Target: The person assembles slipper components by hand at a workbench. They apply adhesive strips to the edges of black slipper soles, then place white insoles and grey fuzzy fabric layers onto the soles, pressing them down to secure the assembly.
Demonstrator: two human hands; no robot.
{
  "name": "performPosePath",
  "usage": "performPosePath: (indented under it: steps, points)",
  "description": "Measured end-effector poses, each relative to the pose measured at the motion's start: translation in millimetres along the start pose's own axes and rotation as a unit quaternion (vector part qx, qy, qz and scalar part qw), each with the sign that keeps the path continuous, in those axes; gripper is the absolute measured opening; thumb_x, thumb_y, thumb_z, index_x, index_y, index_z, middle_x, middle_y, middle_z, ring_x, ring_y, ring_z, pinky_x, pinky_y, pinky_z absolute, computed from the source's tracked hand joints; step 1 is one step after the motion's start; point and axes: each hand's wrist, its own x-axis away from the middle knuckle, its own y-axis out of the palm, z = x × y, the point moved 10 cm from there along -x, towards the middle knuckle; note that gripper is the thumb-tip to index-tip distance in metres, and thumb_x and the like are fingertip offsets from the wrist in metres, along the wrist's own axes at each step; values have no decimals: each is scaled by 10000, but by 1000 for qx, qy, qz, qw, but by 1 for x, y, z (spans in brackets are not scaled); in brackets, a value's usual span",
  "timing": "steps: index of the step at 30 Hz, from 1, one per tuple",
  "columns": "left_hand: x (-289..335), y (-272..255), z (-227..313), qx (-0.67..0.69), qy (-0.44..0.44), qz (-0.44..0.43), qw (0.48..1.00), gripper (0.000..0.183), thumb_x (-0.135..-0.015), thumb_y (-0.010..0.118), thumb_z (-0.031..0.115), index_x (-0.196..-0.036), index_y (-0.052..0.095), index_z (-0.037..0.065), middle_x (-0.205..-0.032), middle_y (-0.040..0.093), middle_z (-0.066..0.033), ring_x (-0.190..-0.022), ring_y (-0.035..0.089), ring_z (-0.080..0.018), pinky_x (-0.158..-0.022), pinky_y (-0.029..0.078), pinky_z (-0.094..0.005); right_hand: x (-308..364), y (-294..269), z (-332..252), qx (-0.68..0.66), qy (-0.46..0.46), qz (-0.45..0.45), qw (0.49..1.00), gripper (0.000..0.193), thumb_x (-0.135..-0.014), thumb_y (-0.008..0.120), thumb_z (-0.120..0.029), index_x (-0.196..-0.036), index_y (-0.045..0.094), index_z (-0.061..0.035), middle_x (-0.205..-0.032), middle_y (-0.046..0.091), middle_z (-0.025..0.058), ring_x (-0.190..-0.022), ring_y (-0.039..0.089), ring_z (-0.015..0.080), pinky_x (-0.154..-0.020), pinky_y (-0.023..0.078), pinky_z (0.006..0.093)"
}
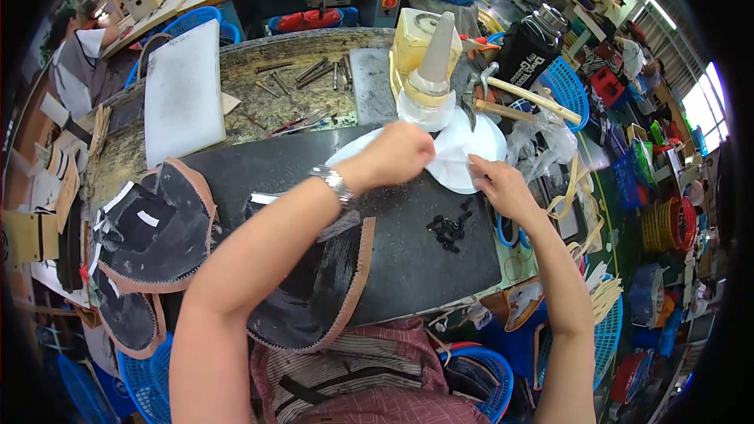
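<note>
My left hand [397, 155] is closed, its fingertips pinching a thin white sheet [451, 154] over a round white disc [485, 141]. Just right of it my right hand [506, 191] has thumb and fingers pressed together at the disc's edge; what they hold is too small to make out. Under my left forearm lies a curved black panel [314, 290] with a brown zigzag-cut edge. Similar black panels [157, 228] with white strips are stacked at the left. A heap of small black pieces [449, 229] sits on the dark work mat [416, 267] below my hands.
Behind the disc stand a pale cone-topped container [432, 55], a hammer [538, 102] and a black bottle [534, 47]. Metal punches [314, 72] and a white board [184, 86] lie farther back. Blue-handled scissors [510, 232] rest near my right wrist. A person [78, 71] sits far left.
</note>
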Motion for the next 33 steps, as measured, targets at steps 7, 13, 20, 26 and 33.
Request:
performPosePath:
  steps: [7, 13, 20, 26, 33]
  points:
    - [73, -111, 55, 116, -20, 99, 988, 113, -821, 616, 66, -885, 659, -17, -723, 644, -75, -652, 583, -98, -598, 467, -239, 9, -4, 11, 58, 29, -13, 998, 286, -827, 579, -177, -1056, 595, -7, -913, 633, 186, -892, 584, 374, -792, 472, 412]
    - [153, -124, 109, -78, 170, 175, 967, 191, -718, 644, -8, -907, 630, 14, -897, 670, -121, -738, 667, -259, -616, 544, -304, -9, 17, -93, -678, 128, -158, 707, 724, -961, 169, -547, -1217, 514, 36, -1001, 656, 166, -878, 648, 189, -790, 511, 301]
    - [168, -105, 124, -329, 340, 219, 854, 314, -724, 669, 94, -1009, 578, -3, -1067, 625, -133, -989, 601, -264, -815, 504, -362, -28, -4, -119, -564, 92, -203, 795, 327, -793, 688, -119, -1076, 599, 20, -902, 668, 61, -769, 651, 128, -722, 535, 255]
    - [93, -95, 20, -98, 68, 194, 974, 304, -719, 677, 114, -988, 584, 8, -1013, 631, -110, -1032, 554, -285, -851, 451, -358, -40, -12, -77, -578, 90, -106, 804, 197, -805, 666, -108, -968, 610, -13, -858, 638, 27, -752, 605, 96, -684, 490, 233]
    - [76, -55, -34, -416, 89, 28, 905, 171, -742, 568, 125, -892, 620, 62, -825, 644, -70, -967, 561, -246, -801, 448, -343, 64, -131, -148, 88, -183, 303, 931, 54, -838, 550, 26, -867, 592, 8, -734, 586, 68, -672, 554, 168, -626, 448, 298]
